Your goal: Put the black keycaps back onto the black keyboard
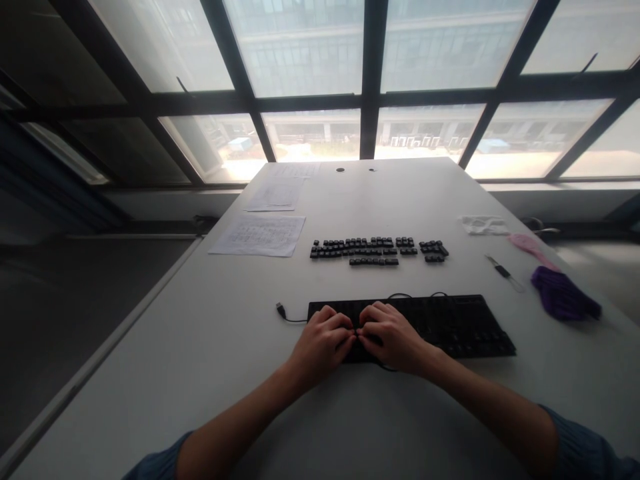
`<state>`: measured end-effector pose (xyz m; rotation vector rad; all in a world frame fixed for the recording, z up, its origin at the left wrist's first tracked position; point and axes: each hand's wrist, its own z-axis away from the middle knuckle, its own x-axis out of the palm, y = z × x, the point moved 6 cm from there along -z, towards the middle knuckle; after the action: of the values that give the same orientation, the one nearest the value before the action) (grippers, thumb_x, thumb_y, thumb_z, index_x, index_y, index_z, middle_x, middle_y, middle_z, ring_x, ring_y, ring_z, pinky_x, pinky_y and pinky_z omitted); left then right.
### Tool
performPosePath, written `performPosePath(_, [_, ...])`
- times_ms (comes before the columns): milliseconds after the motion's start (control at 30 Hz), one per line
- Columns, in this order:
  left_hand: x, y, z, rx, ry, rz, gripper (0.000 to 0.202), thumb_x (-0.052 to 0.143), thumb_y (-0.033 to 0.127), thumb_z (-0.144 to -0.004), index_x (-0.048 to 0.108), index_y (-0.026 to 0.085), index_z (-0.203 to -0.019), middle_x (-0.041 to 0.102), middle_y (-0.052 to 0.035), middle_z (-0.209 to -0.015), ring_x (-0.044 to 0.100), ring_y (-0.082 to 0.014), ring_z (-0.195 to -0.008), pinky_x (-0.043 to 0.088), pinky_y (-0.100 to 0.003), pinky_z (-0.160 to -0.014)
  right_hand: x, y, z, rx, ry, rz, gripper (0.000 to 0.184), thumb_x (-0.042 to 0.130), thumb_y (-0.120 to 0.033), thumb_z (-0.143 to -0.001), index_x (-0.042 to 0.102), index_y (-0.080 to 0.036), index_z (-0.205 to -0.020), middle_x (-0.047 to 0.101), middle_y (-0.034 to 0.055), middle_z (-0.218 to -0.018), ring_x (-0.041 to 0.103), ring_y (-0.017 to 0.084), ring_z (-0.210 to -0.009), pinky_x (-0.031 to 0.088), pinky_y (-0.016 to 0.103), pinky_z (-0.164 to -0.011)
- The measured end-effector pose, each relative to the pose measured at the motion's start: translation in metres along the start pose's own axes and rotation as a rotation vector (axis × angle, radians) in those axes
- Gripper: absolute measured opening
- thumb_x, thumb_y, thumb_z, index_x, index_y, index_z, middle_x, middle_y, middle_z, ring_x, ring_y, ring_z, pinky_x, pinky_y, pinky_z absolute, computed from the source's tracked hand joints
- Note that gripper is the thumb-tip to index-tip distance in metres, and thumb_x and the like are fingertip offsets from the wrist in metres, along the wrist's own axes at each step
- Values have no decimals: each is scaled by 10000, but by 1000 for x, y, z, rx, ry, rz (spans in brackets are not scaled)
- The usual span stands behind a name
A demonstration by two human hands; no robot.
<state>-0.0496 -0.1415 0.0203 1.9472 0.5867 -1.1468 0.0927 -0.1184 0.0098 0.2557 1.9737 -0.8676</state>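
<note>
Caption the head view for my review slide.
Left hand and right hand close together at a black computer keyboard, loose keycaps in rows beyond it on a white table.

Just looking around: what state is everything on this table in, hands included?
Left hand: curled, fingertips meeting the other's; grip unclear
Right hand: curled likewise
Keyboard: lying flat, partly covered
Black keycaps: detached, set out in rows
USB plug: unplugged
Papers: spread flat
Dark-handled tool: lying unheld
Purple cloth: bunched up
Pink cloth: lying loose
White cloth: lying flat
</note>
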Motion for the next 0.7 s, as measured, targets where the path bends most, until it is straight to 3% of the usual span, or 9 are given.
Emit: performPosePath(700, [-2,-4,0,-41,22,44,217,598,246,-940,735,204,-777,668,-64,-1025,538,-221,-988,505,-399,-892,-4,-4,-1,19,-33,26,141,657,-233,-913,705,-204,-784,678,49,-973,571,202,-925,441,351,-809])
